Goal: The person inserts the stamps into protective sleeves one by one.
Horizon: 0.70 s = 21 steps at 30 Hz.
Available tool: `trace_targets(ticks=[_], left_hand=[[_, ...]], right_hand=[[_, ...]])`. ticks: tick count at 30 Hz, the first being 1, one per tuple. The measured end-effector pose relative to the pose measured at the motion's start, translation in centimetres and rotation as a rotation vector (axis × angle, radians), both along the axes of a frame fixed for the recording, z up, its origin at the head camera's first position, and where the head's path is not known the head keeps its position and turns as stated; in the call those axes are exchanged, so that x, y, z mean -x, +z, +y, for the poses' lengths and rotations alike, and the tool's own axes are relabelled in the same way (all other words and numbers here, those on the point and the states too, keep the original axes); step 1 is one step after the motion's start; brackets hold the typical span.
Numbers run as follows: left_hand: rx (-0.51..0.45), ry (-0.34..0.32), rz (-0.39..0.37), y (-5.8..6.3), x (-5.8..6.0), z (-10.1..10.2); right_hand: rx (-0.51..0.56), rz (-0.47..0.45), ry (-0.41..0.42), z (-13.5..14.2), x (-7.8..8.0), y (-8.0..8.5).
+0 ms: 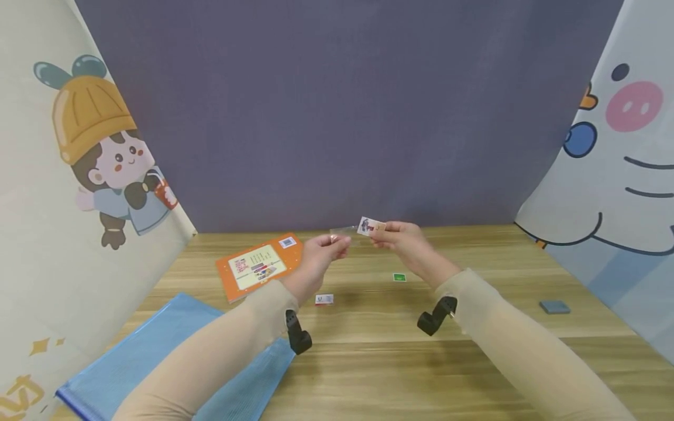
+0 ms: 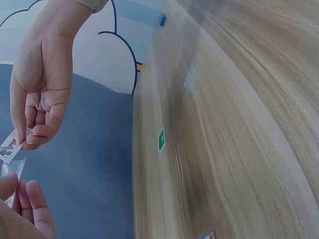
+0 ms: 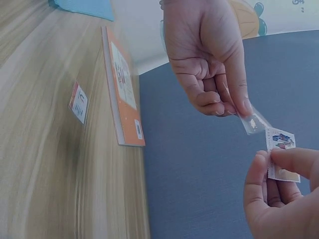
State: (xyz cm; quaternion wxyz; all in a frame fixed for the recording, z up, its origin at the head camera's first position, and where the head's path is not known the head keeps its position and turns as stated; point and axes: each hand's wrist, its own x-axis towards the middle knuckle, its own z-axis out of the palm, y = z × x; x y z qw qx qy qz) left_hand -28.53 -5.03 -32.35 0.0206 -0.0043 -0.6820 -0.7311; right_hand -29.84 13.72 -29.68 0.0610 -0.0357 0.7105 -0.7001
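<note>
The stamp (image 3: 281,139) was small and white with perforated edges, a blue-and-red figure printed on it. The right hand (image 1: 402,237) pinched it above the table (image 1: 379,362), at the end of a clear, shiny sleeve (image 3: 255,122) that the left hand (image 1: 318,251) pinched; whether the two touched, I could not tell. The table had pale wood grain. On it lay an orange book (image 1: 291,250), a blue pouch (image 1: 152,345), a white card (image 1: 324,299), a green piece (image 1: 399,277) and a grey block (image 1: 554,307). Behind hung a dark blue-grey cloth (image 1: 342,105), between cartoon-printed walls (image 1: 31,234).
</note>
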Motion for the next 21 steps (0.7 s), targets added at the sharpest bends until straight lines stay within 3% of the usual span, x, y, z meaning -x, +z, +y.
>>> trace_targets(ticks=[21], left_hand=[[0.047, 0.035, -0.015, 0.21, -0.21, 0.22]], right_hand=[[-0.053, -0.012, 0.000, -0.38, -0.31, -0.61]])
